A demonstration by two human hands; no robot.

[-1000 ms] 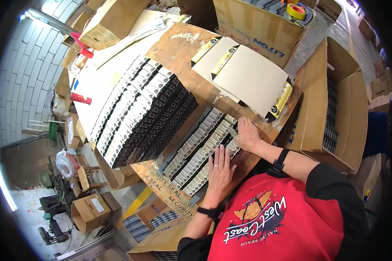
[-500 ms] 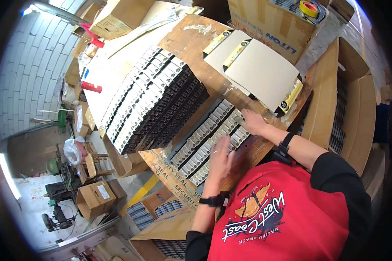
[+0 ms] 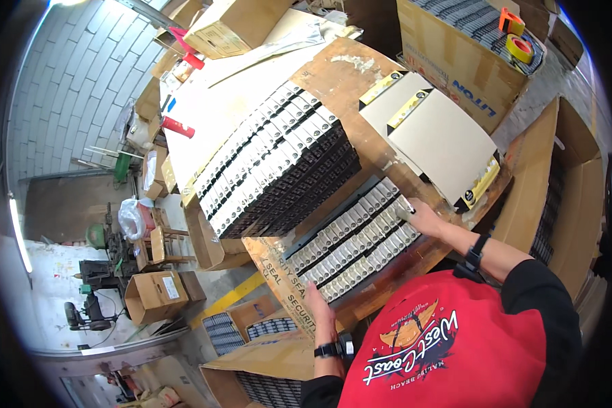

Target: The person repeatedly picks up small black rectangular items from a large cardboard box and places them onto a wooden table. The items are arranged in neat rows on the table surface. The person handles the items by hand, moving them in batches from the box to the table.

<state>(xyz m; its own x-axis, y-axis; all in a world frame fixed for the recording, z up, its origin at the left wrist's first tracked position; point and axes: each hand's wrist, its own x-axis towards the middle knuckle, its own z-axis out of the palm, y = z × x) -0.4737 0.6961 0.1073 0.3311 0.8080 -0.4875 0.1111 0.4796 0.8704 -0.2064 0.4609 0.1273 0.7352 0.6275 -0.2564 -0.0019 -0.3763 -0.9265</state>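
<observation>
Three rows of small silver-and-black packs (image 3: 355,241) lie side by side on a dark tray (image 3: 330,224) on the wooden tabletop. My left hand (image 3: 319,307) rests against the lower left end of the rows, fingers extended along it. At the opposite end, my right hand (image 3: 423,219) curls its fingers over the last packs; its fingertips are partly hidden. A tall block of similar stacked packs (image 3: 272,156) stands just beyond the rows, to the left. Flat card sheets with yellow-and-black edges (image 3: 445,136) lie beyond my right hand.
An open carton (image 3: 523,183) stands at the table's right side. Beyond the table, a big carton (image 3: 449,68) bears more packs and a roll of yellow tape (image 3: 519,49). Another open carton (image 3: 272,357) sits low, left of my left forearm. A red cylinder (image 3: 178,127) lies on the white surface.
My left hand has moved from above the middle of the rows to their lower left end. My right hand stays at the other end. The whole view has shifted.
</observation>
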